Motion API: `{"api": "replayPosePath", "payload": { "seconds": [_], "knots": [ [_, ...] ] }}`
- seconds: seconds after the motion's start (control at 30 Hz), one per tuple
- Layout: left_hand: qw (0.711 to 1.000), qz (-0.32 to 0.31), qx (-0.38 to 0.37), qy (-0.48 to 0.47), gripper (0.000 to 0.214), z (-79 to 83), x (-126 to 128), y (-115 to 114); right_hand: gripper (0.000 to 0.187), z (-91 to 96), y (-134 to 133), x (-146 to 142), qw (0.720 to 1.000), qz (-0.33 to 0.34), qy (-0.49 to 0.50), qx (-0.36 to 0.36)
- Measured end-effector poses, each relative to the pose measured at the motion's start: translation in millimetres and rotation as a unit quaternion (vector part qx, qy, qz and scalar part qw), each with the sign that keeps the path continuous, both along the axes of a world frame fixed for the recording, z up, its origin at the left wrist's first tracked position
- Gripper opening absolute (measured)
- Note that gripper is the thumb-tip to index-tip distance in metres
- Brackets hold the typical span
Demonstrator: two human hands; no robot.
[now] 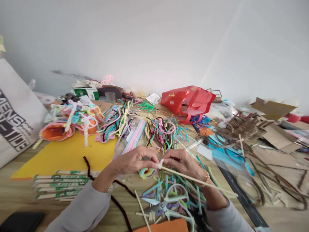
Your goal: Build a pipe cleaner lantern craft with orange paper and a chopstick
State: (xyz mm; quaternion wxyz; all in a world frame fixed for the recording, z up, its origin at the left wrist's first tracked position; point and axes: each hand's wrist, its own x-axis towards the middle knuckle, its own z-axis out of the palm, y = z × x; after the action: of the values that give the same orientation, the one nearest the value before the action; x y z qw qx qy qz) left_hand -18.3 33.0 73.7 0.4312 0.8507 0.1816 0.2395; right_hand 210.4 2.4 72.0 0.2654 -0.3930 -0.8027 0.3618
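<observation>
My left hand point(135, 160) and my right hand point(183, 163) meet above the table's middle. Both pinch a white pipe cleaner point(160, 164) wound round the tip of a thin wooden stick point(193, 178). The stick slants down to the right across my right wrist. Just beneath my hands lies a coil of pastel pipe cleaners point(146, 173). Pale-handled scissors point(169, 203) rest below among cut blue and green pieces. A dark brown pipe cleaner point(108, 183) snakes beside my left forearm.
Heaps of coloured pipe cleaners point(135, 125) fill the middle. A yellow sheet point(65, 154), wrapped chopstick packs point(60, 185), orange paper cones point(56, 130), a red bag point(187, 100), cardboard scraps point(251, 129), a white printed bag point(14, 119), a black phone point(20, 222).
</observation>
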Motion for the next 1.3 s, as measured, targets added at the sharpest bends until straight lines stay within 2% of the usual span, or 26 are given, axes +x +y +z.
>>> {"api": "replayPosePath", "payload": {
  "seconds": [0.13, 0.27, 0.43, 0.6, 0.7, 0.83, 0.93, 1.07, 1.2, 1.3],
  "knots": [
    [0.999, -0.018, 0.025, 0.031, 0.020, 3.3, 2.0, -2.2, 0.029, 4.6, -5.1, 0.7, 0.998, 0.019, 0.040, -0.048],
    [0.997, 0.011, 0.060, 0.037, 0.020, 4.2, 7.1, -6.0, 0.028, 5.3, -8.8, 4.0, 0.994, 0.003, 0.059, -0.090],
    [0.998, 0.019, 0.043, 0.029, 0.022, 1.7, 13.1, -6.4, 0.026, 7.2, -10.4, 9.6, 0.992, 0.005, 0.047, -0.119],
    [0.999, 0.007, 0.041, 0.024, 0.023, -3.3, 16.4, -3.8, 0.018, 16.1, -12.8, 10.2, 0.998, -0.022, -0.019, -0.062],
    [0.999, 0.015, 0.046, 0.025, 0.022, -6.6, 18.7, -2.7, 0.017, 12.8, -12.9, 8.9, 0.999, -0.028, -0.028, -0.032],
    [0.997, 0.024, 0.061, 0.028, 0.024, -8.0, 19.1, -1.4, 0.014, 9.1, -12.3, 7.5, 0.999, -0.025, -0.009, -0.042],
    [0.995, 0.036, 0.080, 0.040, 0.024, -6.5, 15.9, -1.0, 0.016, 17.1, -13.0, 8.8, 0.999, 0.008, -0.021, -0.036],
    [0.986, 0.058, 0.140, 0.067, 0.022, -5.9, 13.7, -2.8, 0.021, 27.2, -15.2, 12.1, 0.995, 0.066, -0.077, 0.023],
    [0.963, 0.103, 0.235, 0.083, 0.019, -11.0, 19.2, -5.9, 0.022, 22.1, -21.0, 6.8, 0.987, 0.032, -0.130, 0.090],
    [0.948, 0.141, 0.274, 0.078, 0.020, -17.9, 23.1, -6.6, 0.023, 15.1, -27.2, -2.8, 0.975, -0.011, -0.166, 0.146]
  ]
}}
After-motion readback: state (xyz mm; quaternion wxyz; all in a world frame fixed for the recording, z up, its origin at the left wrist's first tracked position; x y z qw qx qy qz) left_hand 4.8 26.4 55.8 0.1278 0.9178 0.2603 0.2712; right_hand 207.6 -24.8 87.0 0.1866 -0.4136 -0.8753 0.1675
